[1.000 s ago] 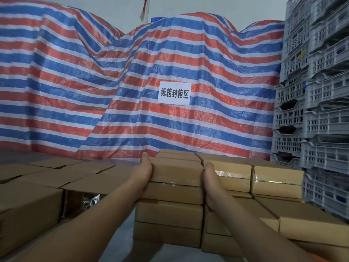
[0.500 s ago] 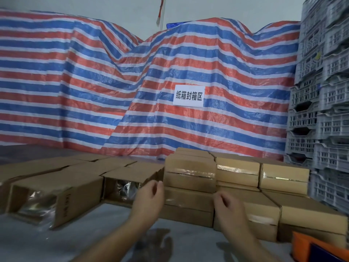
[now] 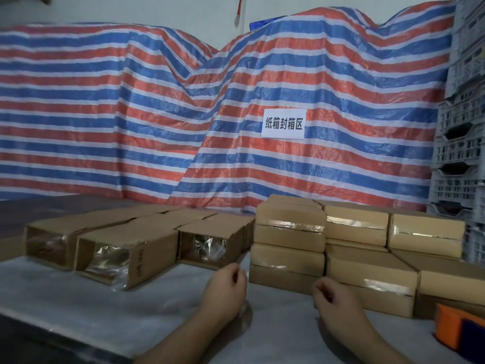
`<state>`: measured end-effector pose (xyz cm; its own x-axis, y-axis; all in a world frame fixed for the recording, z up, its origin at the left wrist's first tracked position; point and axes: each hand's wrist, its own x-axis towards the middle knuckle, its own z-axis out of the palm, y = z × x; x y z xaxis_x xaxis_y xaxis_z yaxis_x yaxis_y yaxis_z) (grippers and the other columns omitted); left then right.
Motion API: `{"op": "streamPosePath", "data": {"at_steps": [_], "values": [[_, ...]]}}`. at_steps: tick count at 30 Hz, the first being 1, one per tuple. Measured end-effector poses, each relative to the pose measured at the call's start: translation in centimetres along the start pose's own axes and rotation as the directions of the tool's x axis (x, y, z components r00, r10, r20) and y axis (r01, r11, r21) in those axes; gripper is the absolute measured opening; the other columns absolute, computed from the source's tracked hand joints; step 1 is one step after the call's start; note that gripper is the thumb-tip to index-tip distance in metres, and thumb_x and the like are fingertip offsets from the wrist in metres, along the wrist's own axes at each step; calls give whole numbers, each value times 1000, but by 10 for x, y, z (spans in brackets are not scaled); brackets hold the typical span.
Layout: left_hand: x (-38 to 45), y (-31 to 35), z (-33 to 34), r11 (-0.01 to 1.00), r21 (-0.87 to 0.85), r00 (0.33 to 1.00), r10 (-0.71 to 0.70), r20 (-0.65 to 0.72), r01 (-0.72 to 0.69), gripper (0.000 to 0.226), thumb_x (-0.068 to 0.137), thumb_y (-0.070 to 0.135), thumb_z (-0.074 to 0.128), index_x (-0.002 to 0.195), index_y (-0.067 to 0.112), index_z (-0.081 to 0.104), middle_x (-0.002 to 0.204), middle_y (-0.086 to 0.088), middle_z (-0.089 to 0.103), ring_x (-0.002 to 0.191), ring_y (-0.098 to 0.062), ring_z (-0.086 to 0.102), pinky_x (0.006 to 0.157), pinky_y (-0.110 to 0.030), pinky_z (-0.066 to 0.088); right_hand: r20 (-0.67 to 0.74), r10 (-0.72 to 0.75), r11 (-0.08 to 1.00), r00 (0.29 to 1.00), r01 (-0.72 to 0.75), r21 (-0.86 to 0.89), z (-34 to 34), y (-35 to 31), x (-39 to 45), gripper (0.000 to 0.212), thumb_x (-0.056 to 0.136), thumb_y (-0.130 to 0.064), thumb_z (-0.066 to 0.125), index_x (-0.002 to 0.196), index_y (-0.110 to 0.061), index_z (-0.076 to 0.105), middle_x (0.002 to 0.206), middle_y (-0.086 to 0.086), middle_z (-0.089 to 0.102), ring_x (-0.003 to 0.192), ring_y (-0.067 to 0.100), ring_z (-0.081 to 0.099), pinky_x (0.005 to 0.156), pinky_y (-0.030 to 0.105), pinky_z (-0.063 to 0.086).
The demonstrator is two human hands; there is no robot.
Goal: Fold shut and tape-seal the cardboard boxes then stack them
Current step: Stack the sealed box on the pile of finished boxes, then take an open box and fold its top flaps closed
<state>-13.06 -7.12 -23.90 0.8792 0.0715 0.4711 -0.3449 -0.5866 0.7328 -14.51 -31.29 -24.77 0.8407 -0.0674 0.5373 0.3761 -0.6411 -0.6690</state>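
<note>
Sealed cardboard boxes stand stacked two high at centre right; the nearest stack's top box (image 3: pixel 290 225) shows shiny tape across its front. More taped boxes (image 3: pixel 370 282) sit to its right. On the left lie several open boxes (image 3: pixel 126 253) with clear plastic showing at their open ends. My left hand (image 3: pixel 224 292) hovers over the table in front of the stack, fingers loosely curled, holding nothing. My right hand (image 3: pixel 336 300) hangs likewise in front of the lower taped boxes, empty. An orange tape dispenser (image 3: pixel 451 328) sits at the lower right.
The grey table top (image 3: pixel 78 298) stretches left and toward me, with its dark front edge at lower left. A striped red, white and blue tarp (image 3: pixel 157 114) with a white paper sign (image 3: pixel 283 124) covers the back. Grey plastic crates (image 3: pixel 462 143) tower at the right.
Both hands let go of the top box on the stack and drew back toward me over the table. The view has swung left and back, showing more of the open boxes.
</note>
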Motion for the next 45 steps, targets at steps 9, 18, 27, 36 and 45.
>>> {"op": "streamPosePath", "data": {"at_steps": [9,18,27,36,45], "values": [[70,-16,-134,940,334,964,148,-222,-68,26,98,26,47,121,26,59,110,1,66,98,-14,63,86,-38,55,-91,-250,968,964,248,-35,13,-75,27,30,95,-41,55,125,-39,52,119,-32,47,109,-13,42,98,23,35],[91,-91,-224,730,672,960,-260,104,125,57,102,27,49,154,23,28,157,-6,33,142,-25,35,117,-40,30,193,-409,895,892,434,-109,130,-167,55,75,95,-61,37,158,-25,17,164,-6,20,151,16,16,122,37,11],[83,-122,-234,667,744,993,-62,98,-32,47,99,24,54,144,35,46,147,6,48,131,-15,47,111,-32,35,427,-367,882,827,455,-123,190,-177,41,77,98,-59,35,160,-22,8,168,-3,7,153,14,1,125,45,-3],[81,-79,-236,721,639,958,268,99,-268,15,98,26,53,88,37,57,87,14,61,81,1,58,80,-30,51,358,-292,953,887,299,35,172,-196,59,83,87,-73,35,156,-35,9,165,-10,14,153,17,11,124,46,12],[83,29,-185,706,542,883,285,372,-456,10,96,25,59,96,22,69,95,6,67,89,-11,62,87,-34,52,433,-10,894,901,-187,408,108,-215,68,37,93,-48,60,125,-30,55,119,-6,60,101,8,57,79,25,46]]}}
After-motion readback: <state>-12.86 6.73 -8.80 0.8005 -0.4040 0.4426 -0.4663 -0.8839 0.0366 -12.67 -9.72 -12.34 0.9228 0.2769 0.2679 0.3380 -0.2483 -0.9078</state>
